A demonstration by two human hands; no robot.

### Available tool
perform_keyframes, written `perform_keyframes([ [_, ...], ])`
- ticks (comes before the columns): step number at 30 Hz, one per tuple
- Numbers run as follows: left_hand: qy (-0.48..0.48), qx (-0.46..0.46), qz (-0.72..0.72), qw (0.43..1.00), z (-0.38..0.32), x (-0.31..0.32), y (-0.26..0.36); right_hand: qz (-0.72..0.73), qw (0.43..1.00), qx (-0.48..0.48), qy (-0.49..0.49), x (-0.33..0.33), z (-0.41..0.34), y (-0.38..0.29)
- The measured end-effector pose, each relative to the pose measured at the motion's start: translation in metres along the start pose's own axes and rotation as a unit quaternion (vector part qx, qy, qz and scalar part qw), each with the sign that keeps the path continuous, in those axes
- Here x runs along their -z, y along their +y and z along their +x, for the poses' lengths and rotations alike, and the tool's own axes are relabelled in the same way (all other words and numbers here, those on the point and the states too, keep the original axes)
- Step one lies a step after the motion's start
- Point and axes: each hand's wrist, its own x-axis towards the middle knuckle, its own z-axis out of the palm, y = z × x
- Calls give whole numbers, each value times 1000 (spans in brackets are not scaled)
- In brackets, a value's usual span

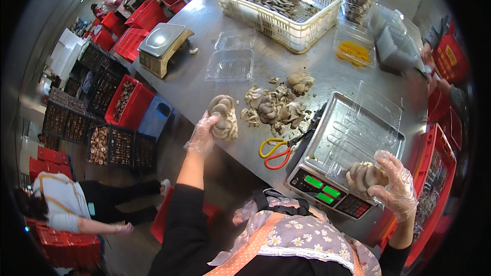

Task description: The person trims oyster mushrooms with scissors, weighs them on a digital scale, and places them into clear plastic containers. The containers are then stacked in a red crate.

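My left hand (pixel 205 132), in a clear plastic glove, grips a cluster of oyster mushrooms (pixel 223 118) above the table's near edge. My gloved right hand (pixel 397 184) has its thumb and fingers around another oyster mushroom cluster (pixel 362 178). That cluster is at the near end of a clear plastic clamshell box (pixel 355 147), which lies with its lid up on a digital scale (pixel 326 138) with lit green displays. Between my hands, scissors (pixel 277 153) with one yellow and one red handle loop lie beside a pile of mushroom clusters and scraps (pixel 282 105).
An unfolded clear box (pixel 230 63) and a second scale (pixel 163 48) are at the left. A white crate (pixel 264 21) of mushrooms stands at the back. Stacked clear boxes (pixel 397 42) and a co-worker's hands (pixel 435 76) are at the right. A red crate (pixel 435 195) flanks my right arm.
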Motion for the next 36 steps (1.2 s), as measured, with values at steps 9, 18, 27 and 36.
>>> perform_keyframes([
  [9,-193,4,-24,981,-1,-120,16,-67,994,-41,70,-10,-22,-12],
  [18,-365,113,139,914,-16,-266,12,-72,982,-32,169,-38,-43,-6],
  [27,-461,68,431,773,-4,-335,-35,-6,963,-84,255,-63,-61,6],
  [36,-441,35,507,739,5,-327,-57,54,953,-71,289,-87,-64,27],
])
